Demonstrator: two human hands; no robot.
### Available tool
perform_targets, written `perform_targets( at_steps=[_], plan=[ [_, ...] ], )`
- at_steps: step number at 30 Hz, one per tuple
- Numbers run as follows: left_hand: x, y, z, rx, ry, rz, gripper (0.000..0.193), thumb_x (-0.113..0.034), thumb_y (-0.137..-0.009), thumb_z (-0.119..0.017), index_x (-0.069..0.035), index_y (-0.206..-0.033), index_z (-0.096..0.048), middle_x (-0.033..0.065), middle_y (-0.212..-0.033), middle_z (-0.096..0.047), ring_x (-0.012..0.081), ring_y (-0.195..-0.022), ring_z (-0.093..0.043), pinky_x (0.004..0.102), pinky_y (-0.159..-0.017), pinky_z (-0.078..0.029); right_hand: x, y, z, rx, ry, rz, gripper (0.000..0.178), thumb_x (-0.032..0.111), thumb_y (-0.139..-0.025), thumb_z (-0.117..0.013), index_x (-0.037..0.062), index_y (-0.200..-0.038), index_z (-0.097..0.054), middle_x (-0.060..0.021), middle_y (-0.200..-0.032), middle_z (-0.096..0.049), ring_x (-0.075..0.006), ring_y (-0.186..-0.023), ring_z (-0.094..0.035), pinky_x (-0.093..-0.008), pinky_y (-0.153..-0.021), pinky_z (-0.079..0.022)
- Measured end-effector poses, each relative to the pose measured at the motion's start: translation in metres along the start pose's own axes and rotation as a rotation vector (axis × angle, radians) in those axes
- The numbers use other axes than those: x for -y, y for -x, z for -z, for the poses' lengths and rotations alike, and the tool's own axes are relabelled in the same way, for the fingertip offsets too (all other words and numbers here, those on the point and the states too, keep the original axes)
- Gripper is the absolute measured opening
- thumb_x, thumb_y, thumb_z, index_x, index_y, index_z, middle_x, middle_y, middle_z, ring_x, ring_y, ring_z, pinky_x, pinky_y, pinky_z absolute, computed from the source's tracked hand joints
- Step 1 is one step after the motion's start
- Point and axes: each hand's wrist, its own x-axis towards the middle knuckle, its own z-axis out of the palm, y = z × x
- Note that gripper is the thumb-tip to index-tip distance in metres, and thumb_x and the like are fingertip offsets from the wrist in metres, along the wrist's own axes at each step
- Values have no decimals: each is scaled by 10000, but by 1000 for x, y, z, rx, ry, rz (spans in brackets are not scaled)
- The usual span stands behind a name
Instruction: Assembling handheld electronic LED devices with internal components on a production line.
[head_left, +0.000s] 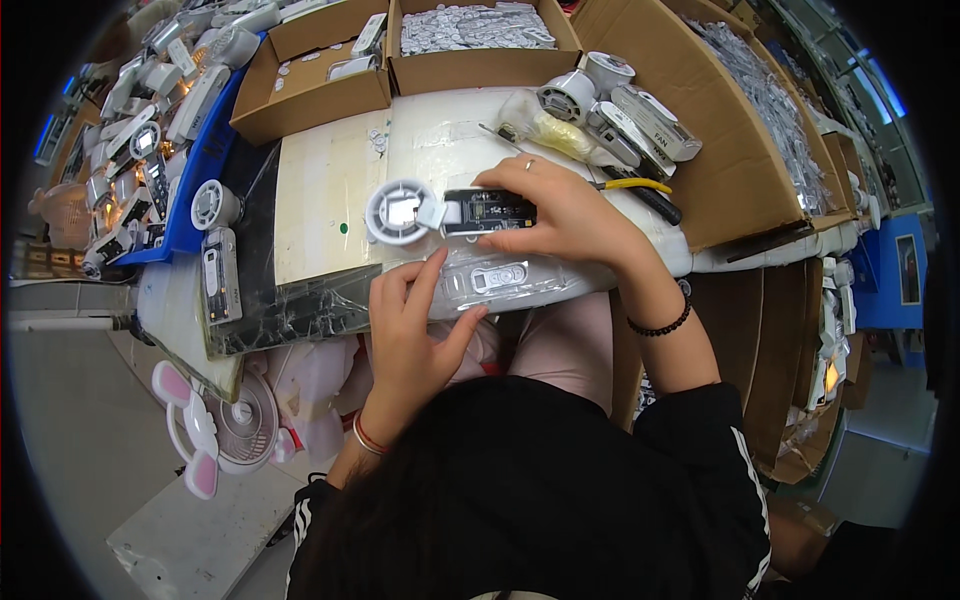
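My right hand (560,212) grips a white handheld fan (402,212) by its handle, thumb below and fingers above. The handle's casing is off on the upward side, baring a dark circuit board (490,212). The fan's round head points left. Just below it, at the table's front edge, lies a pale cover piece (498,277) with an oval button panel. My left hand (415,325) is open beside the cover's left end, fingers and thumb apart; whether it touches the cover I cannot tell.
Several fans (620,110) and yellow-handled pliers (640,190) lie at the right. Cardboard boxes (485,70) of small parts line the back. At left are a blue bin (205,185) heaped with fans and a standing fan (222,275). A pink-eared fan (235,425) is below.
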Motion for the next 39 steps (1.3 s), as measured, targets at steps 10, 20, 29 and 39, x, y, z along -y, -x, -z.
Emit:
perform_targets(
  at_steps=[10, 20, 29, 39],
  plan=[
    [-10, -26, 7, 83, -118, -297, 360, -208, -727, -747, -123, -1066, -660, 110, -1177, -540, 309, -1127, -488, 401, -934, -384, 23, 60, -6, -620, -647, -330, 484, 95, -773, -730, -22, -1192, -518, -66, -1103, -585, -133, -1027, -538, -267, -905, -417],
    [5, -44, -12, 287, 165, -326, 232, -105, -698, -745, -32, -904, -669, 156, -1079, -577, 338, -995, -544, 422, -859, -433, 54, 133, -60, -638, -881, -473, 588, 46, -739, -768, -4, -1244, -473, -66, -1172, -539, -155, -1120, -507, -311, -989, -384],
    [10, -39, -13, 241, -44, -384, 252, -170, -696, -765, -74, -916, -689, 127, -1061, -587, 312, -946, -548, 399, -836, -420, 49, 126, -61, -648, -827, -415, 617, 36, -730, -775, -11, -1260, -464, -89, -1193, -545, -171, -1130, -512, -320, -997, -386],
    [6, -44, -5, 120, 85, -308, 289, -163, -731, -744, -63, -985, -651, 98, -1058, -628, 282, -1004, -577, 389, -890, -427, 42, 98, -28, -810, -725, -396, 524, 58, -753, -734, -7, -1209, -485, -87, -1146, -565, -169, -1076, -523, -295, -971, -373]
  ],
)
